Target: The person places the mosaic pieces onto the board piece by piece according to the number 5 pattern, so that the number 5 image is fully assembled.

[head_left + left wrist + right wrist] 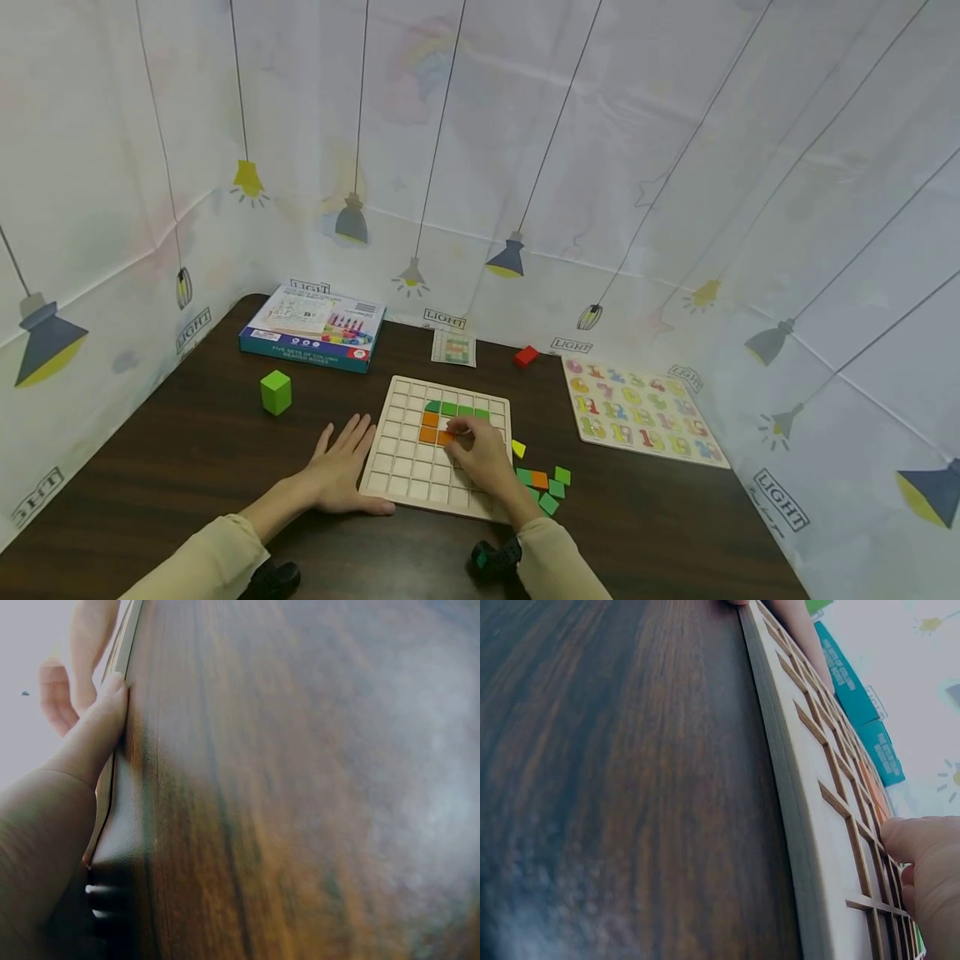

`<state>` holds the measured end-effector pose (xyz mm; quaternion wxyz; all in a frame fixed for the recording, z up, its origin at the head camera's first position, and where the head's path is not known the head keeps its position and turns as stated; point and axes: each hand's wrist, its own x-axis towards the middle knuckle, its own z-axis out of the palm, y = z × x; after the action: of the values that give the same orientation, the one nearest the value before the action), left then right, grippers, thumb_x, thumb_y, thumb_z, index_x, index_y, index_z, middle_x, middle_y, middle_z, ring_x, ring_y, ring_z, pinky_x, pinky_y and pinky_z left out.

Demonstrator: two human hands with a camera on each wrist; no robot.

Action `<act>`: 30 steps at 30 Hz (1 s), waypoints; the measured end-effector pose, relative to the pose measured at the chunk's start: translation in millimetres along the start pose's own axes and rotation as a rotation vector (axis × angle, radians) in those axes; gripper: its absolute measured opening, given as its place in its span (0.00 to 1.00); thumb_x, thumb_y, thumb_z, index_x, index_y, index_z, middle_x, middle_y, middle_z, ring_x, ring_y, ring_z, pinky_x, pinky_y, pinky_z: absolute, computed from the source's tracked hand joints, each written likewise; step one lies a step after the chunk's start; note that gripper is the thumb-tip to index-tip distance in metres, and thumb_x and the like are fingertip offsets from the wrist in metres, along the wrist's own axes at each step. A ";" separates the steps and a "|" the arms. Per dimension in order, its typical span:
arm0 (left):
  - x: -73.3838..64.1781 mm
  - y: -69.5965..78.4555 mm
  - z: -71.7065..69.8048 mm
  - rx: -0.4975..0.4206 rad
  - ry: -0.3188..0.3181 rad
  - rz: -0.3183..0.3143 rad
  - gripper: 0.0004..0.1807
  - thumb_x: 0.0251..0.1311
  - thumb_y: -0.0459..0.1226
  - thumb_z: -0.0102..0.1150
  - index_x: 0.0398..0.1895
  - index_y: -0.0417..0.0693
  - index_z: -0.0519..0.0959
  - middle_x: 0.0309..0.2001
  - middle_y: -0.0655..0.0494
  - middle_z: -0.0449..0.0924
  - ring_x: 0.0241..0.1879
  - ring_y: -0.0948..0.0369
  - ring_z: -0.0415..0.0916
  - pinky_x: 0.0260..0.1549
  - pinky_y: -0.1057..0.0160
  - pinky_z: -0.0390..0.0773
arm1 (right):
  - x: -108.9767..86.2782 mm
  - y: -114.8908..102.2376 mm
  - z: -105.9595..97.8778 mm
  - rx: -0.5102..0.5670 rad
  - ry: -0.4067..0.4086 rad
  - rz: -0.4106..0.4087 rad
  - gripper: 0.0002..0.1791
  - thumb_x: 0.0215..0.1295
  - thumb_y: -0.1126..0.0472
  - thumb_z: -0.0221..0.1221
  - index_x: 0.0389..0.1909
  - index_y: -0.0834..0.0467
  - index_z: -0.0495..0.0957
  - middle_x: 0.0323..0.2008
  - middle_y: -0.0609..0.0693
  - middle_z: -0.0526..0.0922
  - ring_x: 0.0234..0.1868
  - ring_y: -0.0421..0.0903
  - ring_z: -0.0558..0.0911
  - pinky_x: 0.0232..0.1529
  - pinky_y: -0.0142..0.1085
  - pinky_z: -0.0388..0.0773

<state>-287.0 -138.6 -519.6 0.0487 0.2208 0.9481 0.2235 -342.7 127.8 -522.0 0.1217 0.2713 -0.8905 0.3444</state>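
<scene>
A wooden grid board [408, 467] lies on the dark table. It holds a row of green tiles [457, 409] with orange tiles [428, 427] below them. My right hand [467, 433] rests on the board, its curled fingers pinching an orange tile [446, 436] beside the others. In the right wrist view its thumb [926, 844] lies on the board's grid [817, 787]. My left hand [341, 462] lies flat on the table with straight fingers. Its thumb [97, 727] presses against the board's left edge [124, 637].
Loose green, orange and yellow tiles [543, 483] lie right of the board. A green cube [275, 392] stands at left, a blue box [313, 327] and a pattern card [453, 347] behind, a red block [526, 356] and a number puzzle [641, 408] at right. Curtain walls enclose the table.
</scene>
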 end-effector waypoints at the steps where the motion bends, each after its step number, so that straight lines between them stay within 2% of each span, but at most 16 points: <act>1: -0.2 0.1 0.3 -0.003 0.001 0.001 0.70 0.38 0.74 0.56 0.72 0.32 0.47 0.73 0.37 0.38 0.72 0.44 0.32 0.62 0.37 0.29 | -0.4 0.0 -0.3 0.001 0.000 -0.002 0.14 0.58 0.67 0.64 0.46 0.61 0.79 0.41 0.50 0.81 0.44 0.44 0.78 0.44 0.38 0.76; 6: 0.1 -0.9 3.2 0.014 -0.018 -0.008 0.70 0.38 0.76 0.53 0.73 0.35 0.45 0.74 0.39 0.36 0.72 0.46 0.30 0.62 0.38 0.28 | -5.4 0.8 -6.4 0.034 0.033 -0.013 0.14 0.58 0.68 0.64 0.46 0.63 0.79 0.41 0.52 0.81 0.44 0.47 0.79 0.43 0.38 0.77; 8: -0.5 0.6 1.6 0.010 -0.015 -0.013 0.70 0.38 0.75 0.55 0.73 0.34 0.45 0.74 0.39 0.37 0.72 0.46 0.31 0.62 0.38 0.29 | -8.6 3.5 -11.2 0.044 0.052 -0.008 0.14 0.59 0.68 0.64 0.46 0.63 0.79 0.42 0.53 0.81 0.43 0.47 0.79 0.43 0.38 0.77; 12: -2.3 4.3 -3.9 0.028 -0.014 -0.017 0.69 0.38 0.74 0.56 0.73 0.34 0.47 0.73 0.38 0.38 0.72 0.44 0.32 0.62 0.37 0.31 | -17.2 16.5 -24.6 0.046 0.114 0.021 0.13 0.59 0.67 0.64 0.45 0.62 0.79 0.41 0.53 0.81 0.42 0.48 0.79 0.42 0.39 0.78; 19: -2.9 5.2 -6.9 0.047 -0.017 -0.024 0.70 0.38 0.76 0.52 0.73 0.35 0.47 0.73 0.38 0.39 0.72 0.45 0.33 0.62 0.37 0.32 | -34.6 45.0 -53.7 0.004 0.228 0.059 0.12 0.55 0.69 0.66 0.42 0.63 0.80 0.38 0.52 0.83 0.40 0.49 0.80 0.41 0.46 0.77; 23: -3.8 5.7 -7.7 0.033 -0.011 -0.018 0.69 0.39 0.75 0.55 0.73 0.34 0.47 0.73 0.37 0.39 0.72 0.44 0.33 0.62 0.36 0.32 | -43.5 56.4 -66.5 -0.028 0.239 0.070 0.14 0.53 0.69 0.67 0.42 0.62 0.80 0.37 0.51 0.83 0.40 0.47 0.80 0.41 0.45 0.76; 30: -3.2 4.9 -4.4 -0.019 0.002 0.005 0.69 0.39 0.72 0.59 0.71 0.30 0.47 0.72 0.34 0.39 0.71 0.42 0.33 0.61 0.36 0.29 | -59.4 65.0 -82.3 -0.043 0.217 0.152 0.14 0.53 0.68 0.68 0.42 0.61 0.81 0.39 0.49 0.83 0.42 0.48 0.80 0.45 0.47 0.76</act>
<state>-283.0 -137.8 -513.5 0.0492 0.2221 0.9455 0.2330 -328.2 247.4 -521.3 0.1966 0.1615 -0.8973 0.3608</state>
